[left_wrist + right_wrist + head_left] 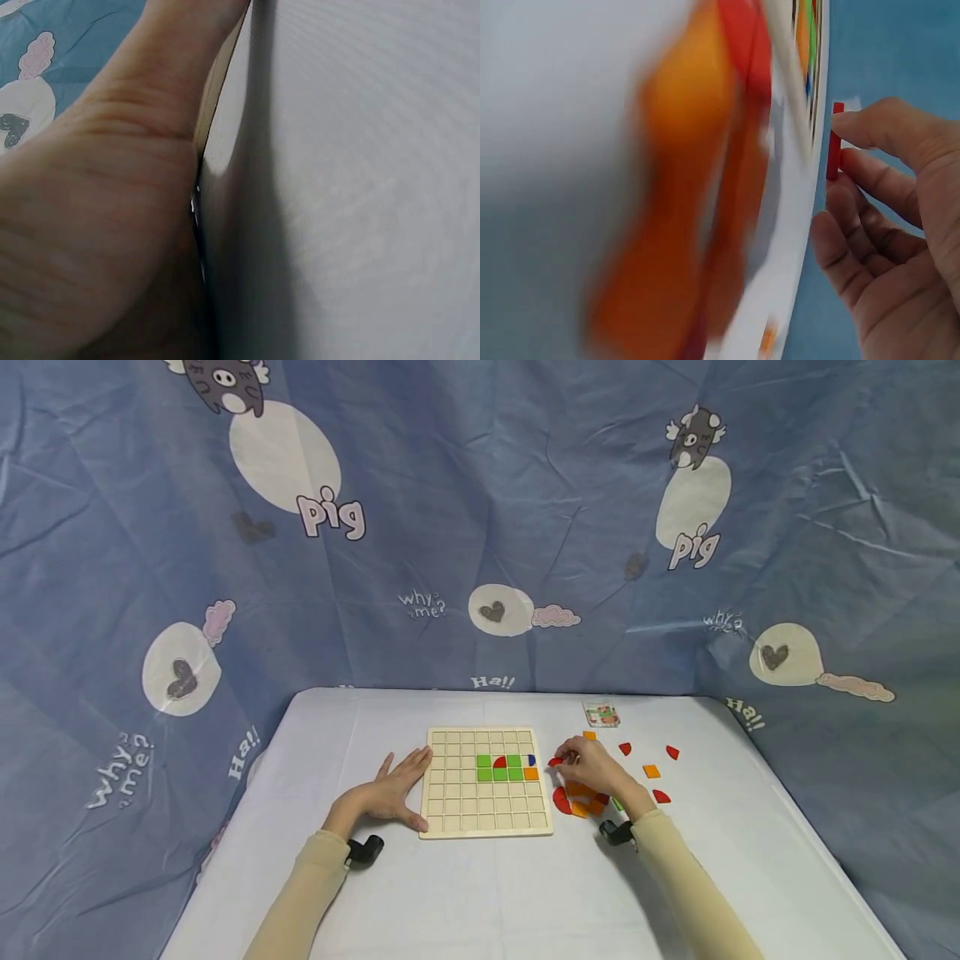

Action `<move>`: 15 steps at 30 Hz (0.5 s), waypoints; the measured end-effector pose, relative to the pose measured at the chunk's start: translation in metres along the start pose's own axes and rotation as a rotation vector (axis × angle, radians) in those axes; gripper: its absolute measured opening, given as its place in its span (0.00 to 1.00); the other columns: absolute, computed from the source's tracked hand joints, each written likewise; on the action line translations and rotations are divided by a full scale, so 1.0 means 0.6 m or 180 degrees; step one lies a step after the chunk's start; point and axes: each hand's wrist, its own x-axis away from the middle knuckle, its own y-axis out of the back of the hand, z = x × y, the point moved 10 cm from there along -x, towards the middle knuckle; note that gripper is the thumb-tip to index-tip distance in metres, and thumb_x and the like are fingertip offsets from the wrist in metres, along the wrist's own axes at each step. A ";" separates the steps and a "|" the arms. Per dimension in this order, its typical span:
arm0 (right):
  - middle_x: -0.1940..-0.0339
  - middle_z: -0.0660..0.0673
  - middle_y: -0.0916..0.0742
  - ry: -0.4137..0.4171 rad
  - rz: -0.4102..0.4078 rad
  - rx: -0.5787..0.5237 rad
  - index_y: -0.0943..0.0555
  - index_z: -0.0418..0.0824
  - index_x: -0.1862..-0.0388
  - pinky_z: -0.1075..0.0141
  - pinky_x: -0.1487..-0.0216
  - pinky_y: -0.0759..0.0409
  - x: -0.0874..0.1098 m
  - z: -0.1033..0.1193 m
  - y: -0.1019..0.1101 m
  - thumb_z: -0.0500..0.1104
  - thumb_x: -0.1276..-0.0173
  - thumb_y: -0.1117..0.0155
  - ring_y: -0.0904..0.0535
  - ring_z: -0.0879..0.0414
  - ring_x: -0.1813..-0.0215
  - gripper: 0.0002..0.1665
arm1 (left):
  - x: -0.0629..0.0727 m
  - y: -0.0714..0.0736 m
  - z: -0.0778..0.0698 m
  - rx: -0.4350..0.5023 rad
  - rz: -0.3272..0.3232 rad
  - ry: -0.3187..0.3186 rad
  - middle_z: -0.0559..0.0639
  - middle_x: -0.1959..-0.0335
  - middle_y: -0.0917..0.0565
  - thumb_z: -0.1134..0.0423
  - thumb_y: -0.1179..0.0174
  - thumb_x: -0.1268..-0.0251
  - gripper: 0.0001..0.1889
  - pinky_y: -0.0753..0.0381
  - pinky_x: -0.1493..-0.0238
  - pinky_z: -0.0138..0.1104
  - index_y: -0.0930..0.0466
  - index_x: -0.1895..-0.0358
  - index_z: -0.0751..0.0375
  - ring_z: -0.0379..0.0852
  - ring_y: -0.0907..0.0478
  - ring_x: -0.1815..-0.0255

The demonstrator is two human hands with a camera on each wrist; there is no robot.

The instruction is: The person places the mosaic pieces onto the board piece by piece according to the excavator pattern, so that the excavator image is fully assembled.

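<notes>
The left hand rests at the left edge of the gridded wooden board, its fingers extended and its thumb set apart from them, near the board's lower left corner. The right hand pinches a red piece between thumb and finger, just beyond the right edge of the board and beside a pile of orange and red pieces. Seated in the right half of the grid are green squares, a red quarter-circle, a blue piece and an orange square.
</notes>
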 end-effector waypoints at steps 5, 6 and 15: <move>0.65 0.52 0.18 0.0545 0.0109 0.0143 0.16 0.43 0.60 0.71 0.66 0.23 -0.015 0.096 -0.060 0.43 0.38 0.30 0.25 0.63 0.66 0.09 | -0.001 -0.001 0.001 -0.0019 0.0001 -0.0061 0.56 0.20 0.66 0.31 0.30 0.61 0.71 0.77 0.27 0.62 0.67 0.23 0.64 0.57 0.69 0.20; 0.65 0.52 0.18 0.0600 0.0148 0.0162 0.16 0.44 0.59 0.71 0.66 0.23 -0.018 0.111 -0.071 0.44 0.38 0.29 0.25 0.63 0.66 0.09 | -0.001 -0.002 0.001 -0.0025 0.0002 -0.0067 0.56 0.20 0.66 0.31 0.30 0.61 0.71 0.77 0.27 0.62 0.67 0.23 0.63 0.57 0.69 0.20; 0.63 0.54 0.16 0.0996 0.0379 0.0252 0.14 0.46 0.59 0.73 0.62 0.22 -0.032 0.181 -0.141 0.47 0.39 0.28 0.23 0.65 0.63 0.11 | -0.001 0.001 0.001 -0.0029 -0.0008 -0.0045 0.56 0.20 0.65 0.30 0.30 0.62 0.71 0.77 0.27 0.61 0.65 0.23 0.63 0.57 0.68 0.20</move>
